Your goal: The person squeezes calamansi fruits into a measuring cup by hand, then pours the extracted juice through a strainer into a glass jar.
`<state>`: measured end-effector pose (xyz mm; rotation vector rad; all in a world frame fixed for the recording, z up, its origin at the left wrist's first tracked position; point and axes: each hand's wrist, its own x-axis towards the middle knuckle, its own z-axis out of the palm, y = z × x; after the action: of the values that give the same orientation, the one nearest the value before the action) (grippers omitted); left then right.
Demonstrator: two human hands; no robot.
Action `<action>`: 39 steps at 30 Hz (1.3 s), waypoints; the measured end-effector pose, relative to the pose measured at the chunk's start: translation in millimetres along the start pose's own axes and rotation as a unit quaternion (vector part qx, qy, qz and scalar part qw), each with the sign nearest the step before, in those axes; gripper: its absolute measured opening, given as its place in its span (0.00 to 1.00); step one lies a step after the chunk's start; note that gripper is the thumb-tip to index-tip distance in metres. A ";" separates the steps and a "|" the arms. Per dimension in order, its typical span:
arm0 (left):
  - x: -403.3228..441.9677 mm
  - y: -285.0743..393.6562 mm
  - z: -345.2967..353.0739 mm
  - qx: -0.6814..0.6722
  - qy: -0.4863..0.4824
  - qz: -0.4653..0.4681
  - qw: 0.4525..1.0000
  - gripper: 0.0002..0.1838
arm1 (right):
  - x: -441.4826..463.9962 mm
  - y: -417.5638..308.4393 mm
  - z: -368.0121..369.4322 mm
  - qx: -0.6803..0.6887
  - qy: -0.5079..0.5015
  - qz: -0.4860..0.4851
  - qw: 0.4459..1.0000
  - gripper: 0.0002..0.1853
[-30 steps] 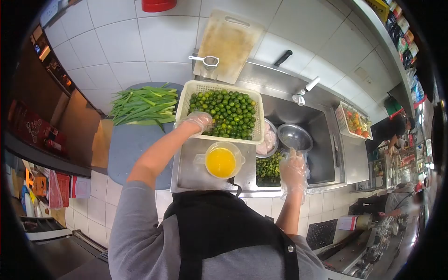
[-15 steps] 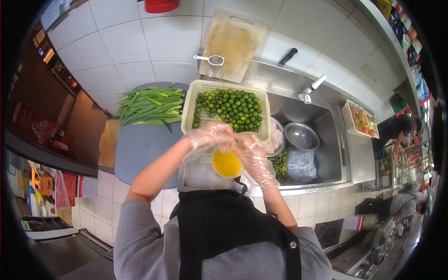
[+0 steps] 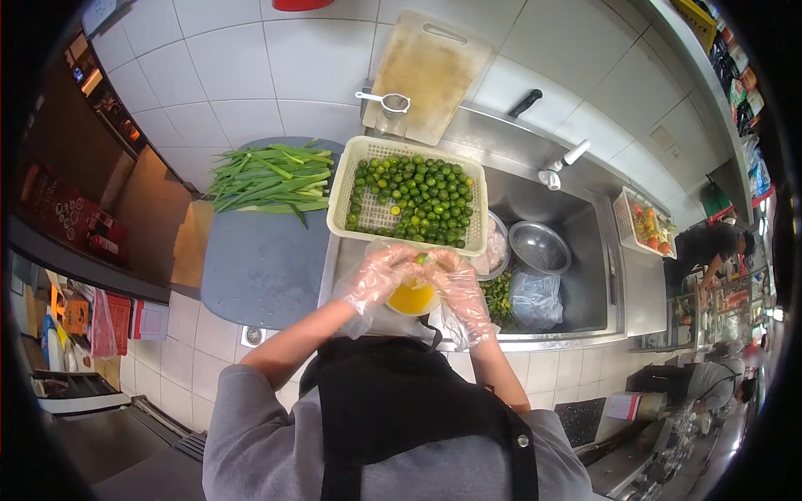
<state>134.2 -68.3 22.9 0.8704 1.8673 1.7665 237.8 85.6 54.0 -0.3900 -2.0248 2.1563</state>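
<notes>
Glossy citrus (image 3: 430, 196), matt plastic basket (image 3: 340, 200), smooth metal sink (image 3: 585, 292)

From here, I note round green citrus (image 3: 428, 199) inside a cream rectangular plastic basket (image 3: 342, 188), right of long green stalks (image 3: 271, 178).

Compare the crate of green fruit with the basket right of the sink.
Size: the crate looks clearly larger than the basket.
Contents: the crate holds many small round green fruits; the basket holds a mix including orange-red pieces.
Place: the crate lies just beyond the left hand and right hand; the basket sits off to the right, past the sink.
Shared: both are pale, with openwork sides.
</notes>
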 end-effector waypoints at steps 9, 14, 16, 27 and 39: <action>-9.0 35.4 -16.5 0.141 -0.054 0.053 0.987 0.18 | -14.5 6.4 10.1 0.023 0.024 0.047 0.998 0.11; -10.4 32.9 -16.5 0.292 -0.064 0.123 0.946 0.18 | -18.4 0.8 18.7 0.029 0.052 0.052 0.997 0.14; -6.9 17.7 -14.1 0.280 -0.087 0.140 0.946 0.18 | -17.8 4.5 12.8 0.023 0.003 0.038 0.999 0.15; -0.1 8.5 -11.1 0.101 -0.109 -0.032 0.988 0.10 | -6.8 43.7 7.7 -0.365 -0.021 -0.118 0.923 0.14; -1.4 -39.3 6.4 0.287 -0.041 0.154 0.944 0.05 | 3.8 50.7 -2.5 -0.543 -0.079 -0.269 0.791 0.05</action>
<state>133.6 -64.4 -16.8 1.4913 2.3322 1.3101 238.1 85.4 3.1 0.2697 -2.8087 0.5566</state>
